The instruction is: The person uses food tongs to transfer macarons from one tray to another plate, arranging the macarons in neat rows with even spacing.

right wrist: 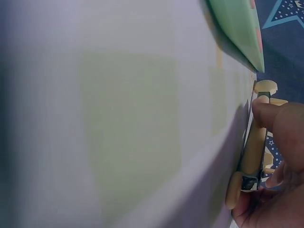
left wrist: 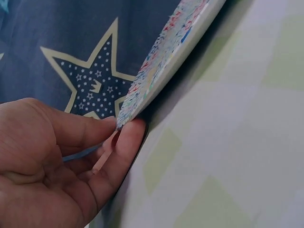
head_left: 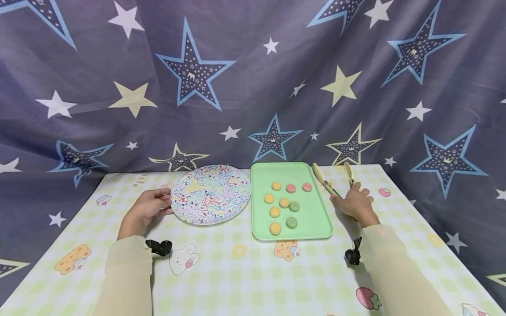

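Note:
At the left of the head view, my left hand holds the near-left edge of a round plate with a multicoloured speckled top. The left wrist view shows the thumb and fingers pinching the plate's rim. Over on the right, my right hand grips a pair of tongs, whose two arms spread apart toward the back. Part of the tongs shows between thumb and fingers in the right wrist view. Between the hands lies a light green tray with several yellow macarons, two pink macarons and two green macarons.
A checked, cartoon-printed cloth covers the table. Behind it hangs a dark curtain patterned with stars. The plate's right edge comes close to the tray's left side. Black wrist cameras are worn on both sleeves.

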`<state>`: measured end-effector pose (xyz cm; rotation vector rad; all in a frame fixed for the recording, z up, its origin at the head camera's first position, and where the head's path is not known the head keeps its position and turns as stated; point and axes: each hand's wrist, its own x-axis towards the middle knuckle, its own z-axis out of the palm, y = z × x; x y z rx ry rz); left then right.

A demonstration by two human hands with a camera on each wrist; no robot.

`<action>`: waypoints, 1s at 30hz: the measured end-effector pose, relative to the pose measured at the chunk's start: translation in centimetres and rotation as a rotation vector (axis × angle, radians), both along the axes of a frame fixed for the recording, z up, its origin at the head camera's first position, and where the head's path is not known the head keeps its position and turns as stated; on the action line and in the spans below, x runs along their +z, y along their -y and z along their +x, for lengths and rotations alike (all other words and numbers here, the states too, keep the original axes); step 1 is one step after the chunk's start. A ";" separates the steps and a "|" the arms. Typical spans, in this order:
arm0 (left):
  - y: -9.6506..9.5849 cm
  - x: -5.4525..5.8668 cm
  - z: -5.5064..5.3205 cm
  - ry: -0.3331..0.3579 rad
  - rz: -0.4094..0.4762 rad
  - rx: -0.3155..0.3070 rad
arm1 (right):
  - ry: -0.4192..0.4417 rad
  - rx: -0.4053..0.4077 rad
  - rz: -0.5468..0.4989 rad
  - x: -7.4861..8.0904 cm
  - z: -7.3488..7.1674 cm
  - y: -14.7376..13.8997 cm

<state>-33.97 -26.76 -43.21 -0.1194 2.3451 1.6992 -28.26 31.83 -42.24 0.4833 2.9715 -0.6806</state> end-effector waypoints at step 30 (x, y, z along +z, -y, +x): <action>0.4 -0.8 0.6 -0.028 0.055 -0.023 | 0.011 -0.232 -0.108 0.4 -0.6 1.9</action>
